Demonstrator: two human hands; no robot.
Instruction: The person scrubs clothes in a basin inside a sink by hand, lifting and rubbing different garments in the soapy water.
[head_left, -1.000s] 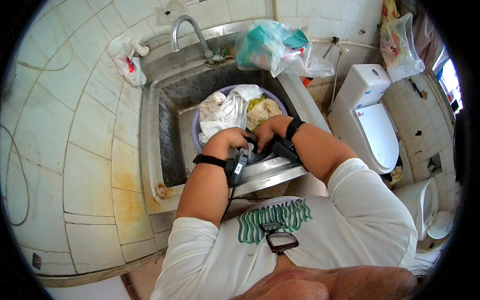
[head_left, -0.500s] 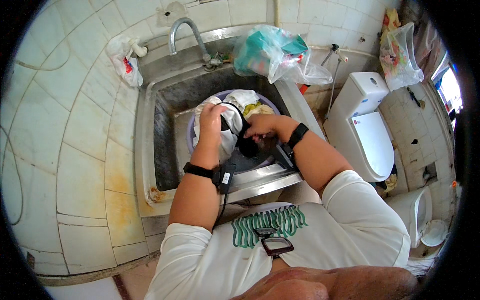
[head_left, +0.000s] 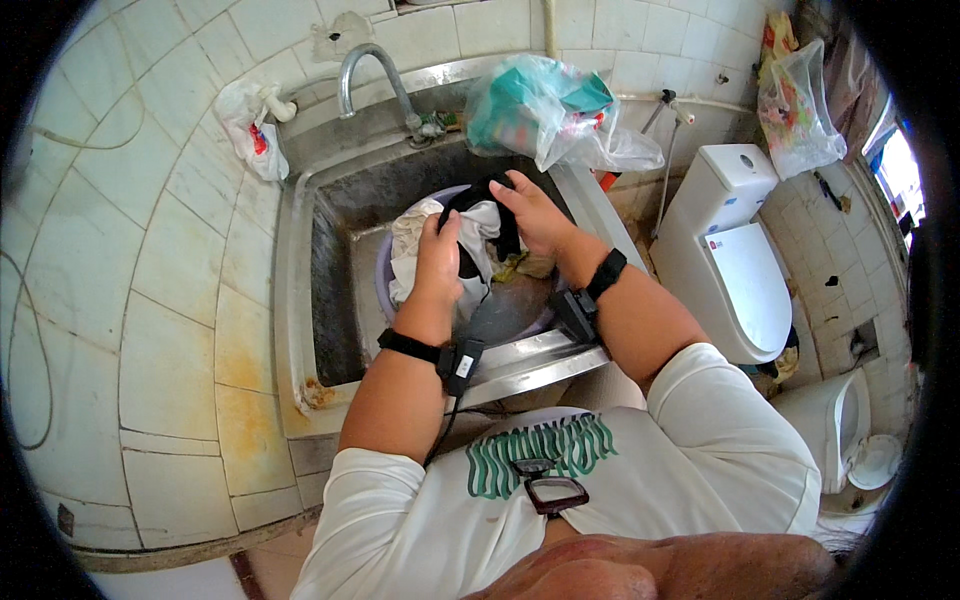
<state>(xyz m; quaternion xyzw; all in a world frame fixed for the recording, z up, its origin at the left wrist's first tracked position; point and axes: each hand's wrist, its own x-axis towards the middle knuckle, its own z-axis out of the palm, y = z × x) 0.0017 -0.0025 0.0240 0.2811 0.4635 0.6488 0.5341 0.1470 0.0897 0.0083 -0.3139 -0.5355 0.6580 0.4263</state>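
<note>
Steel sink [head_left: 294, 320], left hand [head_left: 438, 262] and right hand [head_left: 537, 218], each grip closed on black cloth [head_left: 482, 192], long axis slanting up rightward

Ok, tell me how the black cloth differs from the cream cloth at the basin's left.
The black cloth is dark; the cream cloth is pale. The left hand and right hand grip the black cloth, whereas the cream cloth lies in the lilac basin, along its left side. Both look crumpled.
</note>
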